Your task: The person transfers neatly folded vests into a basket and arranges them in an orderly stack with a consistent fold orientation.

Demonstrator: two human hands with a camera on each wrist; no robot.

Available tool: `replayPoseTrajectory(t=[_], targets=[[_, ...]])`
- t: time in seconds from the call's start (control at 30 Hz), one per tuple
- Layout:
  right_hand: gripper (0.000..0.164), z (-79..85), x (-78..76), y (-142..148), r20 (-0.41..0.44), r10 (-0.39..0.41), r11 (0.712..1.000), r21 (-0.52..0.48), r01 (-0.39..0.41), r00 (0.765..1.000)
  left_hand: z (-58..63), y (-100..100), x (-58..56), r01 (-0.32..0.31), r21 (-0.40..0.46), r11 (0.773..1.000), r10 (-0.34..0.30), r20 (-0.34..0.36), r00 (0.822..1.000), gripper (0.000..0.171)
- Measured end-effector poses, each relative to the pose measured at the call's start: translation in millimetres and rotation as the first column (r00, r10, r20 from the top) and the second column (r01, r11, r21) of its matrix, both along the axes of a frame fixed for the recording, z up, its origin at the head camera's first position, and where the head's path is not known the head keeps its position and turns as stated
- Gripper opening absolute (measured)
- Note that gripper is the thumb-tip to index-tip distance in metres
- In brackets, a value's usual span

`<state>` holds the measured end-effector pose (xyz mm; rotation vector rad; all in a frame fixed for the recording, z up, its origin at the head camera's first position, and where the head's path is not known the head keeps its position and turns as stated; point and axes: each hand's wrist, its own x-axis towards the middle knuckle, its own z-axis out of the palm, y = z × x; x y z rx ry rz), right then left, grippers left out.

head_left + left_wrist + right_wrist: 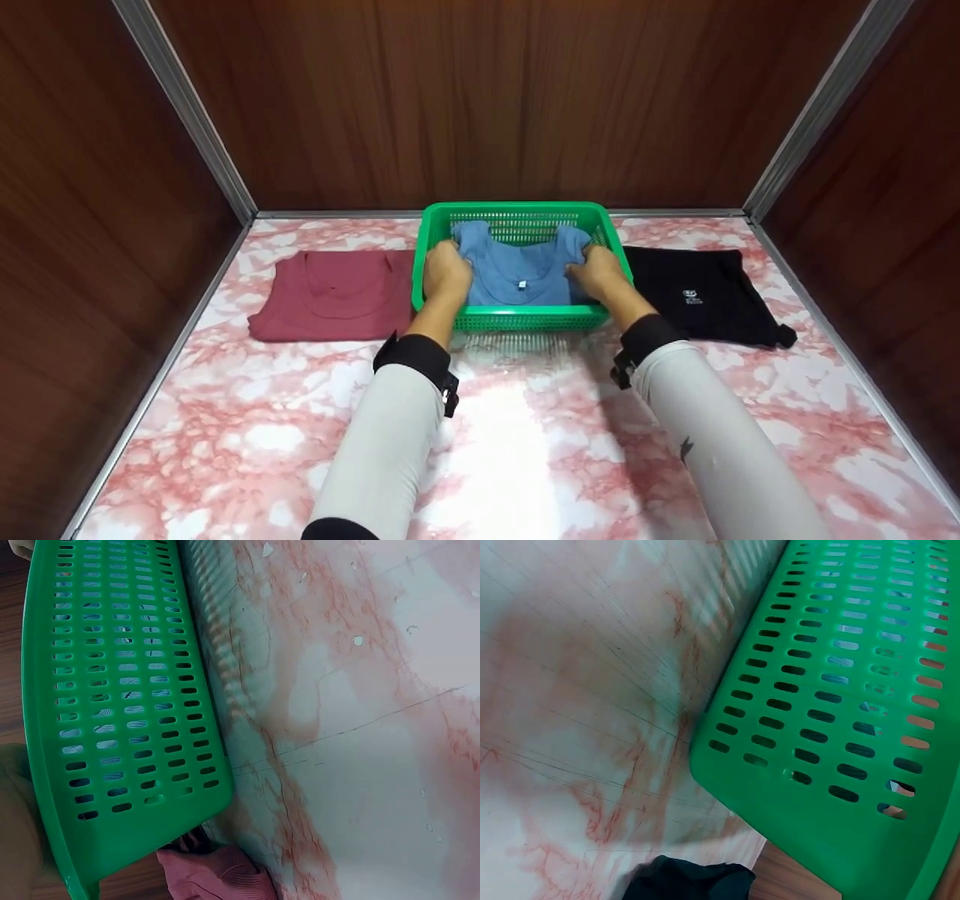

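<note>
A blue tank top [517,274] with a scooped neck and a small white label lies in a green plastic basket [532,318]. My left hand [448,271] reaches over the near rim and grips the garment's left side. On the opposite side my right hand [598,271] pinches its right edge, fingers curled on the cloth. In the left wrist view the basket's slotted wall [135,690] hides most of that hand. The right wrist view likewise shows the slotted wall [817,712], with the fingers behind it hidden.
Left of the basket lies a folded maroon tank top [330,292]. A folded black garment [694,296] with a small white print lies to the right. All rest on a red-and-white marbled table [270,435], with brown wood-grain panels [480,105] on three sides.
</note>
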<state>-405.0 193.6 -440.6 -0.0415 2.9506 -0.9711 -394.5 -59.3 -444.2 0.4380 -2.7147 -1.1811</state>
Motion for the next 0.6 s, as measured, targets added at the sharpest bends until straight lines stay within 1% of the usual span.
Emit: replayPoseTrajectory(t=[0.2,0.33,0.43,0.6], targets=[[0.046,0.9,-1.1,-0.8,0.025,0.002,1.000,0.017,-0.003,1.000,0.6,0.5,0.7,-0.007,0.005,1.000,0.007,-0.011,1.000,0.018],[0.046,-0.8,-2.5,-0.6,0.040,0.015,1.000,-0.008,-0.015,0.999,-1.0,0.4,-1.9,-0.011,0.004,1.000,0.011,-0.006,1.000,0.017],[0.046,-1.7,-3.0,-0.4,0.033,0.031,0.999,-0.011,-0.030,0.999,-1.7,0.6,-3.7,-0.010,0.005,1.000,0.011,-0.003,1.000,0.017],[0.054,-1.0,-3.2,1.0,0.029,0.064,0.998,-0.002,-0.064,0.997,-1.2,1.8,-4.4,-0.009,-0.003,1.000,0.009,0.010,1.000,0.014]])
